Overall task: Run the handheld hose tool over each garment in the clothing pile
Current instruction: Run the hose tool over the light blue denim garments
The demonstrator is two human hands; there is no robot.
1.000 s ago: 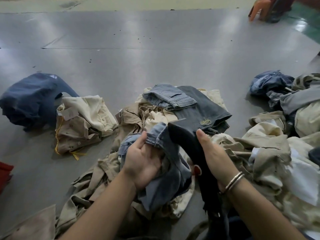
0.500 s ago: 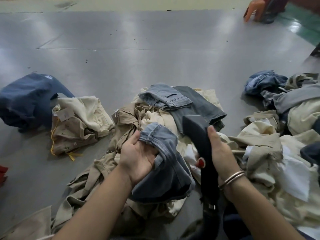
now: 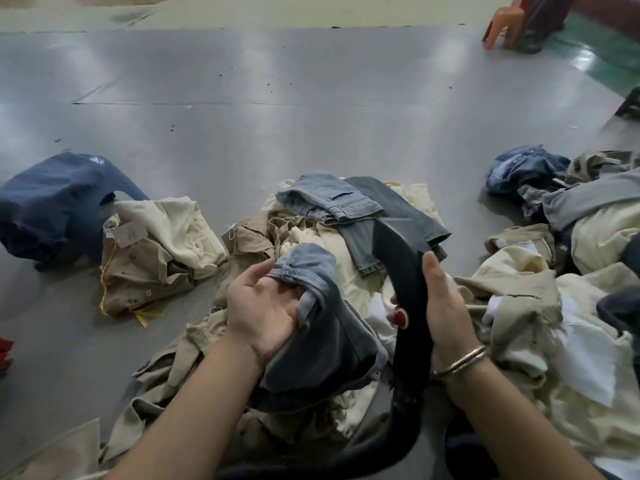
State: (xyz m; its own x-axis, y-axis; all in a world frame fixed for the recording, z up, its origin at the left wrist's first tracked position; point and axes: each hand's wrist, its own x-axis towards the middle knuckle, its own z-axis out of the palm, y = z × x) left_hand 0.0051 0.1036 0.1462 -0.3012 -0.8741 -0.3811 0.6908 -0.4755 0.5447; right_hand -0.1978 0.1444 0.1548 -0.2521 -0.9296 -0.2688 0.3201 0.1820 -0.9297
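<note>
Left hand [image 3: 263,306] has a fistful of blue denim [image 3: 322,341], fingers curled into the folded hem, palm turned up, the garment lifted just above the pile [image 3: 311,237] in the middle of the grey floor [image 3: 311,98]. Right hand [image 3: 445,306] is wrapped round the black hose tool [image 3: 405,282], thumb along its far side, a red button [image 3: 400,318] showing on the near face and the flat nozzle end pointing up and away over the heap. The tool sits just right of the denim, close beside it (whether the two touch, I can't tell). Its hose [image 3: 381,445] drops down between the forearms and curls off toward the bottom edge. Two bangles [image 3: 464,360] on the right wrist. Under the hands: khaki and cream garments, with folded light jeans [image 3: 332,202] on the far side of the pile. Off to the left, a navy garment [image 3: 52,206] beside a tan bundle [image 3: 152,258]; to the right, a second heap [image 3: 571,220] of mixed cloth. An orange chair [image 3: 505,22] stands far back.
</note>
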